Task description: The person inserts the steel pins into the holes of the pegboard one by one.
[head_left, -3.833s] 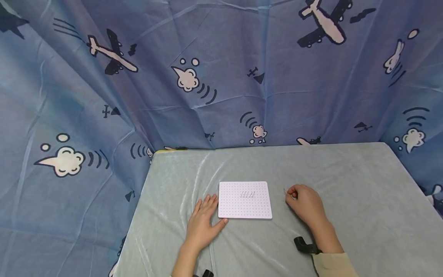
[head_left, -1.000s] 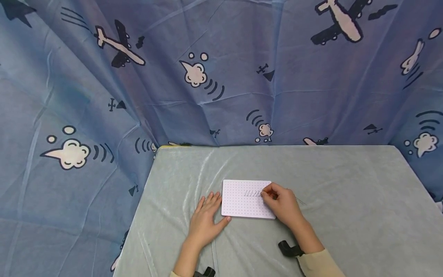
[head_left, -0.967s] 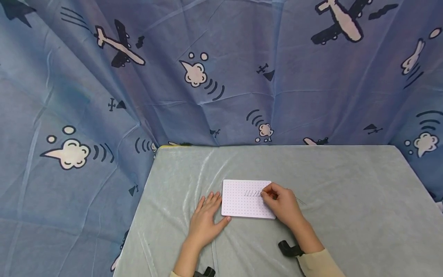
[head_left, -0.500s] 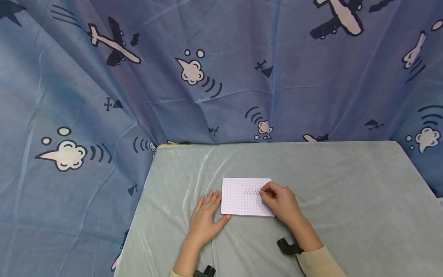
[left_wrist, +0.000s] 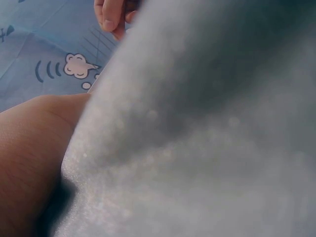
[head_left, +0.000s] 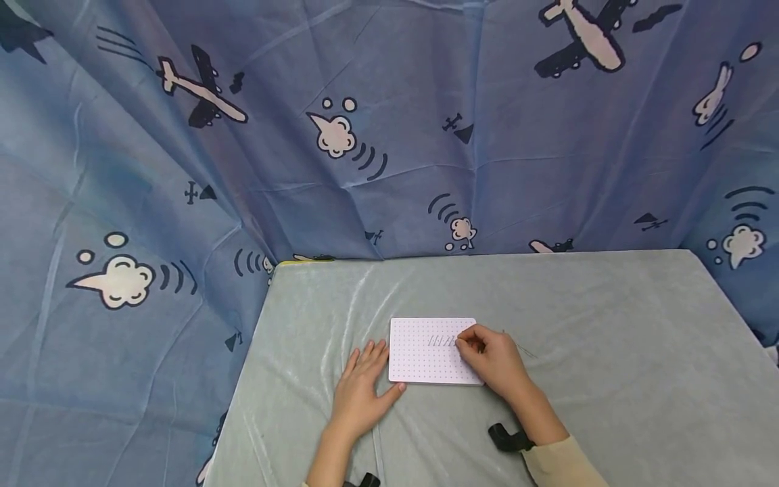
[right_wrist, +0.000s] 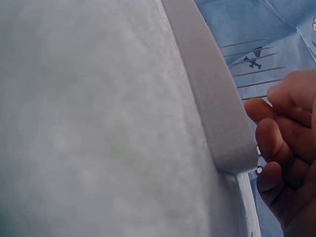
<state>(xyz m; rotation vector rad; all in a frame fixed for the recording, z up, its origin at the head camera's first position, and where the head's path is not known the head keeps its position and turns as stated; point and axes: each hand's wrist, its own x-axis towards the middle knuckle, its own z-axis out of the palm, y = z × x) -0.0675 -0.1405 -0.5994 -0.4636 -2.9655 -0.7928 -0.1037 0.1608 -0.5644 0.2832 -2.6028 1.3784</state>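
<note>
A white board (head_left: pixel 420 370) dotted with small holes lies on the table, seen edge-on in the right wrist view. Several thin metal needles (right_wrist: pixel 254 72) stand in a row out of its face. My right hand (head_left: pixel 494 360) is over the board's right side, thumb and forefinger pinching a needle (right_wrist: pixel 252 98) at the right end of that row. Its other fingers are curled beside the board's edge. My left hand (head_left: pixel 360 396) rests flat on the cloth, fingertips along the board's left edge and thumb at the near left corner.
A few loose needles (head_left: pixel 527 351) lie on the pale green cloth (head_left: pixel 608 325) just right of my right hand. A blue curtain (head_left: pixel 389 169) printed with planes hangs behind and left of the table. A black wrist camera (head_left: pixel 510 438) sits on my right wrist.
Since the earliest frame, my right hand has moved left from the table onto the board with a needle. Over the last second it has hardly moved; my left hand stays in place.
</note>
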